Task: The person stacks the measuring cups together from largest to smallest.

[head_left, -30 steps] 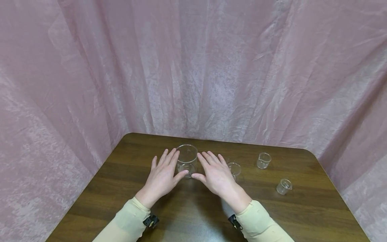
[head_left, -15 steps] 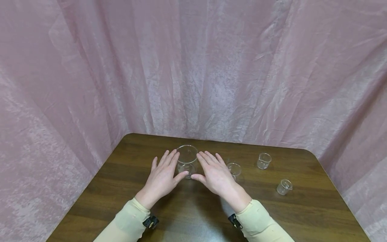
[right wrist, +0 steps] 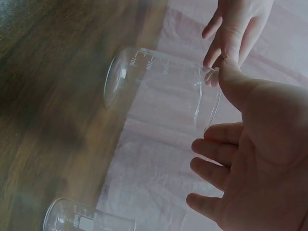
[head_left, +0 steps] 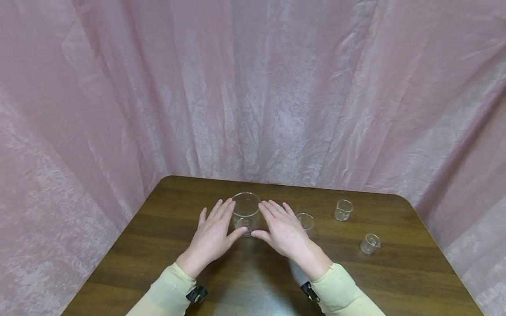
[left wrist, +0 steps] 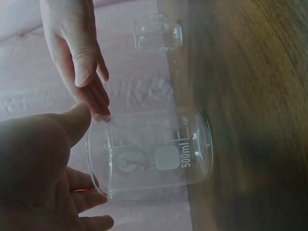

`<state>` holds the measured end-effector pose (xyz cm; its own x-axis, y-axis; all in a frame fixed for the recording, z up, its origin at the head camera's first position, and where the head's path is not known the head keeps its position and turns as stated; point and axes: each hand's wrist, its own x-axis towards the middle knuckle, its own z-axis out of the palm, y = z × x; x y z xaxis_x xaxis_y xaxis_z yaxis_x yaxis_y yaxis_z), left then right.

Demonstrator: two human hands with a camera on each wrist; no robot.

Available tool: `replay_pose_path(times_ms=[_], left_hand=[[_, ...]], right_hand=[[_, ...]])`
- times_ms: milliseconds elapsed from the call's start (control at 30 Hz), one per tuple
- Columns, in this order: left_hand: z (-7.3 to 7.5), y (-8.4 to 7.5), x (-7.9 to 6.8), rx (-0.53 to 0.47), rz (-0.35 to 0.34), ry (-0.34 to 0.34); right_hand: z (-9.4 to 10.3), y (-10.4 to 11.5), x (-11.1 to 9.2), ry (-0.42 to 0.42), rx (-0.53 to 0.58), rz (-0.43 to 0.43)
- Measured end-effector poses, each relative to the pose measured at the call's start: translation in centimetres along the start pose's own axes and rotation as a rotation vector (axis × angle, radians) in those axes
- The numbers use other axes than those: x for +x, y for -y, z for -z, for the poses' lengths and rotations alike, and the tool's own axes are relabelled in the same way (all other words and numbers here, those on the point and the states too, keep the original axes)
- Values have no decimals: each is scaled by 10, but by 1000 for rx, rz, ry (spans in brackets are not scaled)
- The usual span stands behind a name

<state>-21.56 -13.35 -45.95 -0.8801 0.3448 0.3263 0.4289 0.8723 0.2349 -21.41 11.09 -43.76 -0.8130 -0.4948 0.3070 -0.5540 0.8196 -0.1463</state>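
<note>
A clear glass beaker marked 500ml (head_left: 247, 210) stands upright on the table between my two hands. My left hand (head_left: 209, 239) lies along its left side, fingers extended, with the thumb at the near side of the rim. On the right, my right hand (head_left: 284, 230) mirrors it, fingers fairly straight and the fingertips at the rim. Both wrist views show thumbs and fingertips at the beaker's top edge, the two thumbs close together. The fingers reach only the upper part; the lower glass (left wrist: 192, 149) is uncovered.
A smaller beaker (head_left: 306, 220) stands just right of my right hand, partly hidden by it. Two more small beakers, one far (head_left: 344, 210) and one nearer (head_left: 370, 244), stand on the right of the wooden table (head_left: 158, 245). Pink curtains (head_left: 253, 87) hang behind the table.
The large beaker and both hands have shifted very slightly toward me, with the hands keeping nearly the same pose. The smaller beakers keep their places.
</note>
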Motion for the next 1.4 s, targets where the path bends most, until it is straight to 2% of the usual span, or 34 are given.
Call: replay_pose_path(times_ms=[500, 1400], left_hand=[[0, -12, -7, -33, -3, 19], [-2, -35, -21, -74, -92, -42]], right_hand=[[5, -1, -15, 3, 3, -1], [20, -2, -54, -54, -24, 31]])
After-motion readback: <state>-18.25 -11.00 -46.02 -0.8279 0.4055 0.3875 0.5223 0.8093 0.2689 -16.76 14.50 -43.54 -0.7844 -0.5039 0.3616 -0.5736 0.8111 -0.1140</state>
